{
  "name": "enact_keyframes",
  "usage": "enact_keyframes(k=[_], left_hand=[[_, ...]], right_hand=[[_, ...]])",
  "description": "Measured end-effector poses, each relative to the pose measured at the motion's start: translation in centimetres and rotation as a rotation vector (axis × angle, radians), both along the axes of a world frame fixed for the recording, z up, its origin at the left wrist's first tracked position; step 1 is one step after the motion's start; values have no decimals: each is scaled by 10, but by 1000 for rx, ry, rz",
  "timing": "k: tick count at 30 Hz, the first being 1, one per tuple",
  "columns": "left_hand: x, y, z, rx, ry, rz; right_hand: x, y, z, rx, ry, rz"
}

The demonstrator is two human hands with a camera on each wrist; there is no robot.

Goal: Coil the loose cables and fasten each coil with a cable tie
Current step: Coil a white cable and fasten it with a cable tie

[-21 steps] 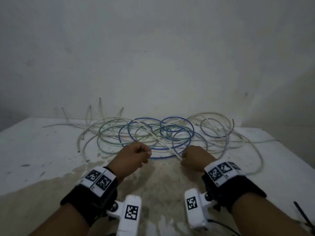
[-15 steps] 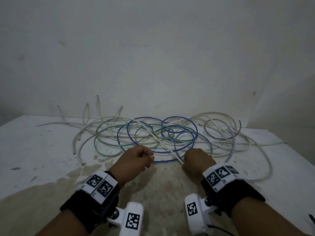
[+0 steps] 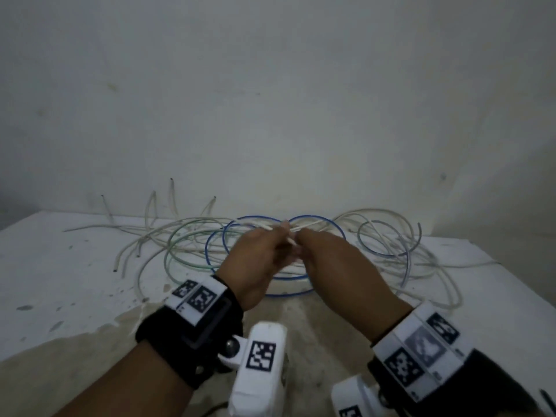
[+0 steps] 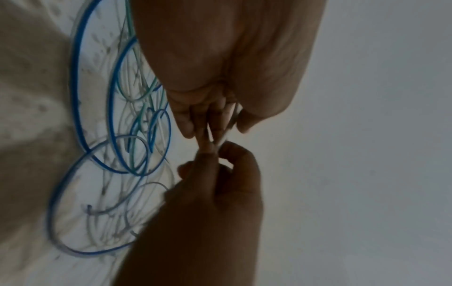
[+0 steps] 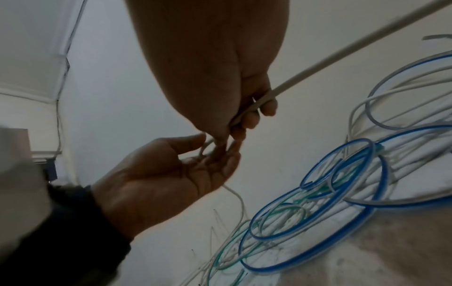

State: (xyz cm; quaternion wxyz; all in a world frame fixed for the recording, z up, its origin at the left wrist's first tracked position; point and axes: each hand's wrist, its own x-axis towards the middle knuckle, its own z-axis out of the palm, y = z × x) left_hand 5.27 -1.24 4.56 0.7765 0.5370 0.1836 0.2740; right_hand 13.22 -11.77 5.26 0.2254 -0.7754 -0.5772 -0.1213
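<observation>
Above a pile of loose cables, my two hands meet in mid-air on one thin white cable (image 3: 304, 228). My left hand (image 3: 281, 239) pinches it at the fingertips (image 4: 212, 123), and a slack length hangs below the palm (image 5: 238, 199). Just to the right, my right hand (image 3: 304, 246) curls its fingers round the same cable (image 5: 342, 58), which runs off taut to the upper right. Under the hands lie blue cable loops (image 3: 288, 293), green loops (image 3: 180, 260) and more white cables (image 3: 391, 218), tangled on the white table (image 3: 60, 281).
A plain wall stands right behind the pile, with several cable ends (image 3: 171, 191) leaning up against it. A brownish stained patch (image 3: 316, 320) covers the table in front of the pile. On the right, the table edge (image 3: 526, 284) runs diagonally.
Both hands have risen off the table in front of the pile, moved forward and come together. The white cable has lifted with them.
</observation>
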Motion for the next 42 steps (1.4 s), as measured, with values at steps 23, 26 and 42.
enact_keyframes(k=[23,26,42], left_hand=[[-77,61,47,359,365,537],[-74,24,51,796,414,541],[-88,41,64,743,-6,578]], right_hand=[[33,-69,46,18,-411,-252],[6,-54,57,32,-462,-211],[7,-34,42,193,23,-61]])
